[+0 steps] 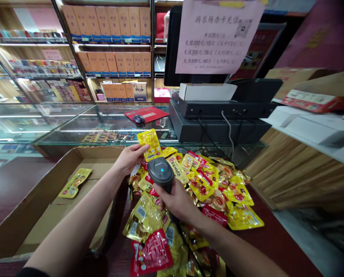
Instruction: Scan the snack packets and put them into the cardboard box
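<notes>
Pinched in my left hand (130,157) is a yellow snack packet (150,143), held up beyond the pile with its printed back facing me. My right hand (176,198) is wrapped round the handle of a black barcode scanner (160,172), whose blue light glows on top. The scanner's head points toward the held packet, close to it. Under both hands spreads a heap of snack packets (202,182) in yellow, gold and red. A red packet (151,252) lies at the near edge of the heap.
An open cardboard box (42,227) stands at the left with one yellow packet (75,182) inside. Behind the heap are a glass counter (111,119), a mouse (138,119) on a red mat, and a cash drawer (174,119) below a monitor. A wooden cabinet (298,169) borders the right.
</notes>
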`<state>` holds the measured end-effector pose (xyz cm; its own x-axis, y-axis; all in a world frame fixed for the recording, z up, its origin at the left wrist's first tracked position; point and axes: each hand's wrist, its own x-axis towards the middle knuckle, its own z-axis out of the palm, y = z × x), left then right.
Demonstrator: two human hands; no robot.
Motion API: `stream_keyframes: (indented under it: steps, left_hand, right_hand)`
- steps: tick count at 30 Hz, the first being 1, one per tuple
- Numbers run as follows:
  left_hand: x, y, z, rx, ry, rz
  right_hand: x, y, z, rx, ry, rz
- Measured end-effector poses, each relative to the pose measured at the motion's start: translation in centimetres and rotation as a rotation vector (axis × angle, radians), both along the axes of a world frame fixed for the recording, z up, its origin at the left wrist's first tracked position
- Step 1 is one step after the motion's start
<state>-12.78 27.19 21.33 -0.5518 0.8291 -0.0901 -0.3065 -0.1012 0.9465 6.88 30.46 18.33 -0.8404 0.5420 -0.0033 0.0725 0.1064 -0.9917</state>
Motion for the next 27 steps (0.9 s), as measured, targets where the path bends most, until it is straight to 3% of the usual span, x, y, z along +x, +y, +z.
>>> stream_keyframes:
  steps: [18,27]
  left_hand:
    - [-0.6,0.4,-2.1,-0.089,-0.006,-0.051]
    - [-0.4,0.3,-1.8,-0.096,-0.021,-0.039]
  right_hand:
    - [-0.5,0.2,-0.8,-0.027,-0.044,0.015]
    - [-0.6,0.3,-1.2,-0.039,-0.021,-0.001]
